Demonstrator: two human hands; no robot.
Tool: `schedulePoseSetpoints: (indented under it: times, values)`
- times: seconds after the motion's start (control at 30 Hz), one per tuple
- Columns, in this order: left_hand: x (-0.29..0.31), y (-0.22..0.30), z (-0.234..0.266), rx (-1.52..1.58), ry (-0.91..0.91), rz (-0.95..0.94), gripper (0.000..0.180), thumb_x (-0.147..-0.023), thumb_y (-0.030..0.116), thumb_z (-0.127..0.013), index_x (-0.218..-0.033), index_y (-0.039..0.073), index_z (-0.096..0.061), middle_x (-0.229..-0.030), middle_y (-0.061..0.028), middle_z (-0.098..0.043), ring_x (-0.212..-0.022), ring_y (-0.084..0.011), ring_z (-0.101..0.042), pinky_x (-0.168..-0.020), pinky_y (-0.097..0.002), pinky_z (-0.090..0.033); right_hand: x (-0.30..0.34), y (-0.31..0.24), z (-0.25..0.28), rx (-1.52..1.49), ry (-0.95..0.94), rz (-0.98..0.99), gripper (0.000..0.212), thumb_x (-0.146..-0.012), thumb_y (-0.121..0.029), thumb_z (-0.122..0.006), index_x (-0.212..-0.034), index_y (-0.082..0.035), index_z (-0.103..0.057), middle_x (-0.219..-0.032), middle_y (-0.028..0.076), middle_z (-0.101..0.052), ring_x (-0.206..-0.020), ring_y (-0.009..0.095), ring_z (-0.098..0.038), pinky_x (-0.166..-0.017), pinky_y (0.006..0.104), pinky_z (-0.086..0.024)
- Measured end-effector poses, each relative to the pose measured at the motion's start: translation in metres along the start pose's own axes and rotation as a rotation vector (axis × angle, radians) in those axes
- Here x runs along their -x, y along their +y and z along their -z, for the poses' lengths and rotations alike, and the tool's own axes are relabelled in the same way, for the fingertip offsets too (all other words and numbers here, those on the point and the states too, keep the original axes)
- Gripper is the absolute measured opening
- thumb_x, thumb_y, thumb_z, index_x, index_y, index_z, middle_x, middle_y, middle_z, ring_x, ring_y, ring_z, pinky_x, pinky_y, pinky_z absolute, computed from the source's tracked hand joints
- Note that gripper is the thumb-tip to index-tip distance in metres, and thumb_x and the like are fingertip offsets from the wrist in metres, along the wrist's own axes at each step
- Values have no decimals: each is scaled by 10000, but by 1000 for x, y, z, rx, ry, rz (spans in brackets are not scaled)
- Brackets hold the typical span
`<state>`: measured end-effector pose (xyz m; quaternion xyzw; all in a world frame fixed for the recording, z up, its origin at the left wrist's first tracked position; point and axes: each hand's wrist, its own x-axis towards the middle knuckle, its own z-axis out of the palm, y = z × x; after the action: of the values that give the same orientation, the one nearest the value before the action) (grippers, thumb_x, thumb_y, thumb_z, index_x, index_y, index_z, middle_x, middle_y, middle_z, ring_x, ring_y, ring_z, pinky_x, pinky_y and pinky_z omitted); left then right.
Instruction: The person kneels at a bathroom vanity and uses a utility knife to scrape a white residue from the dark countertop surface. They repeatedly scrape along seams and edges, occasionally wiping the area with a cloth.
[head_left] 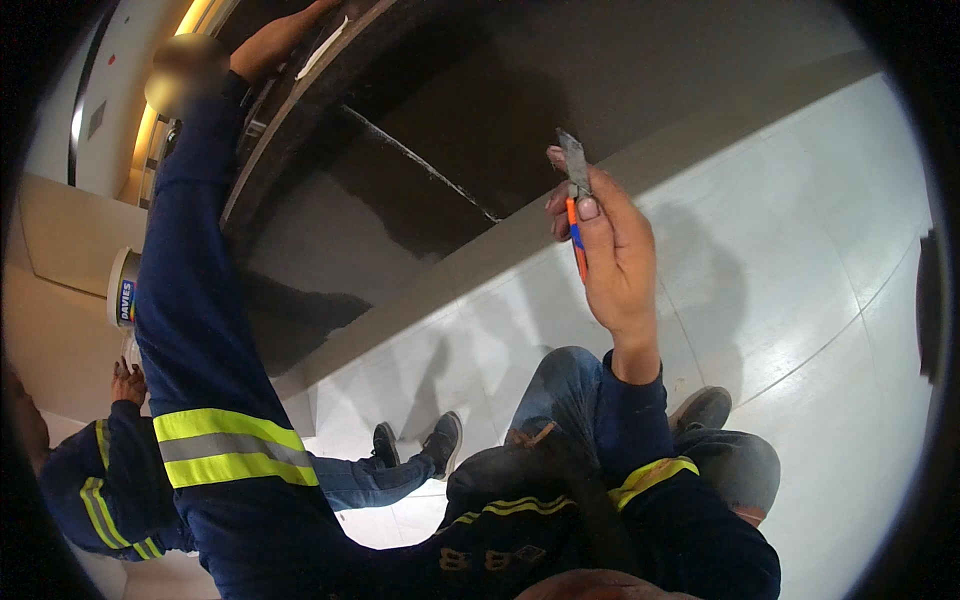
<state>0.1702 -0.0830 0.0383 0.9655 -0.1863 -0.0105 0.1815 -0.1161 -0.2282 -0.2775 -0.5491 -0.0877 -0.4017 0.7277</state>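
Note:
My right hand [610, 240] is raised in front of a large dark panel [640, 70], its fingers closed around a small putty knife [574, 165]. The knife has a grey, smeared blade pointing up and an orange and blue handle, partly covered by my fingers. A thin whitish line [420, 163] runs slantwise across the panel. My left arm stretches to the upper left, past the panel's edge. Only the bare wrist area of my left hand [285, 38] shows; its fingers lie beyond the top of the picture. Beside it, a narrow white strip [322, 48] lies along the panel's edge.
At the left, a co-worker [120, 490] in a navy jacket with reflective bands reaches one hand [128, 383] toward a white bucket [122, 288]. The co-worker's shoes [440, 442] rest on the pale tiled floor [800, 250]. A grey ledge [480, 262] borders the panel's lower side.

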Motion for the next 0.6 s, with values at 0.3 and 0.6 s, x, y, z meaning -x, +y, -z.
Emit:
schedulePoseSetpoints:
  times: [0.3, 0.6]
  values:
    - [-10, 8, 5, -347, 135, -456, 720, -1039, 607, -528, -1331, -38, -657, -1265, -214, -688, -1185, -338, -630, -1035, -395, -474, 20, 20, -32, 58, -42, 78, 470, -1093, -102, -441, -1559, -48, -437, -953, 130, -697, -741, 130, -614, -670, 289, -517]
    - [45, 53, -19, -274, 112, -496, 694, -1054, 599, -506, -1326, -19, -669, -1311, -207, -676, -1232, -307, -616, -1055, -388, -462, 38, 62, -39, 152, 49, 62, 173, -1103, -177, -500, -1094, -17, -565, -805, 81, -658, -680, 128, -589, -623, 279, -481]
